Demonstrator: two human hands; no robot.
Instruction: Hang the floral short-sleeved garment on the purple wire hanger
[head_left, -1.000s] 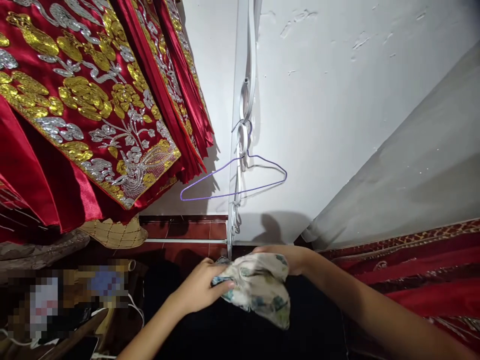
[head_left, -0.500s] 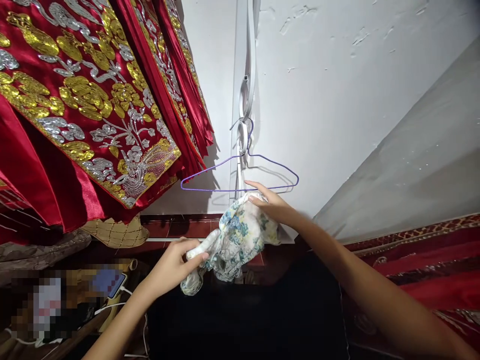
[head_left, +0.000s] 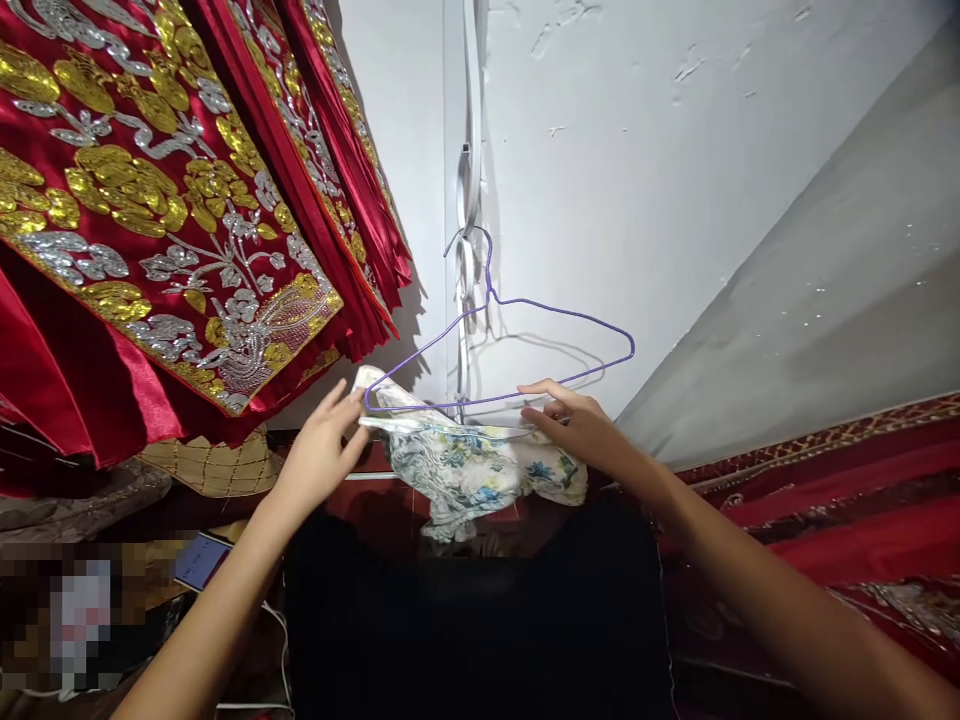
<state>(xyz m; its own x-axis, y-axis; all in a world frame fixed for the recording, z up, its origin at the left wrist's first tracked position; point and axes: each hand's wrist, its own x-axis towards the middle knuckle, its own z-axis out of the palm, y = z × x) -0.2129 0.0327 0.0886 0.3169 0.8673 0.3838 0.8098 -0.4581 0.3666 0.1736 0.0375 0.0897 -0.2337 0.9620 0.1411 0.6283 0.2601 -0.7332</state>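
A purple wire hanger (head_left: pixel 555 308) hangs by its hook from a white metal stand (head_left: pixel 472 110) against the wall. Its right end sits higher than its left. Below and around its bottom bar is a thin white garment (head_left: pixel 480 475) with blue and yellow flowers, its lower part bunched. My left hand (head_left: pixel 322 445) grips the garment's edge at the hanger's left end, where a white strip of cloth loops over the corner. At the right, my right hand (head_left: pixel 577 425) pinches the upper edge just under the bar. What kind of garment it is, I cannot tell.
Red satin cloth (head_left: pixel 135 190) with gold and silver sequins hangs at the upper left. A phone (head_left: pixel 201 562) with a white cable lies at the lower left, beside a blurred patch. Red patterned fabric (head_left: pixel 847 520) lies at the right, below a grey sheet (head_left: pixel 810 300).
My left hand has moved up and left to the hanger's corner, bringing cloth onto it. The garment is stretched wider. The hanger has tilted, and my right hand has shifted right.
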